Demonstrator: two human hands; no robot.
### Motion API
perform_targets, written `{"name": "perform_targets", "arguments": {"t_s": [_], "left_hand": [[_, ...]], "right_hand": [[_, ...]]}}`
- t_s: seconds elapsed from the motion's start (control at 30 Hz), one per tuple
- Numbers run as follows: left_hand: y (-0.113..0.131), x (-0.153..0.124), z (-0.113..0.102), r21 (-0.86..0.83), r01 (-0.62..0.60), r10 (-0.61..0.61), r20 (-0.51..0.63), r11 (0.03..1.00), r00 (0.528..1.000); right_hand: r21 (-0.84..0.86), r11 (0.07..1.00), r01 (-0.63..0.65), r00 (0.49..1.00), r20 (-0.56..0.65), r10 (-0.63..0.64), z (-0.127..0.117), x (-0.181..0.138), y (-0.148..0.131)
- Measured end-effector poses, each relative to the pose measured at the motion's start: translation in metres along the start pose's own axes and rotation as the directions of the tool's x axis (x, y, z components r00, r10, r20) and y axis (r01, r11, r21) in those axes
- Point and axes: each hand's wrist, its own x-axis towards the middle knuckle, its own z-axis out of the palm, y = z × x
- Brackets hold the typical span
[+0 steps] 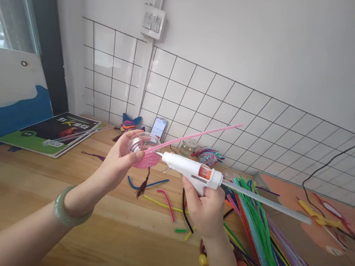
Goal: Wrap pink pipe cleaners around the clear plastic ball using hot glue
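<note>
My left hand (123, 156) grips a clear plastic ball (144, 140) whose lower part is wrapped in pink pipe cleaner (147, 162). One long pink end (204, 133) sticks out up and to the right. Below the ball hangs a dark red tassel (143, 185). In my right hand (208, 208) is a white glue gun (188, 168), fingers wrapped round its handle. Its metal nozzle points left and meets or nearly meets the pink wrapping; I cannot tell if they touch. A long glue stick (267, 200) juts from its back.
Cut pipe cleaner pieces (166, 204) lie on the wooden table (108, 238). A big bundle of coloured pipe cleaners (258, 238) spreads at the right, near yellow pliers (318, 215). At the back stand a phone (158, 128), a glass jar (188, 148) and wrapped ornaments (209, 156). Magazines (57, 133) lie left.
</note>
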Motion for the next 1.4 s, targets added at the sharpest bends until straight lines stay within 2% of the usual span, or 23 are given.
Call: {"name": "perform_targets", "arguments": {"t_s": [1.4], "left_hand": [[-0.0026,0.0000,-0.0037,-0.083,0.034,-0.030,0.048,0.996,0.998]], "right_hand": [[0.040,0.999,-0.022,0.999,0.031,0.021,-0.0020,0.0051,-0.0043]]}}
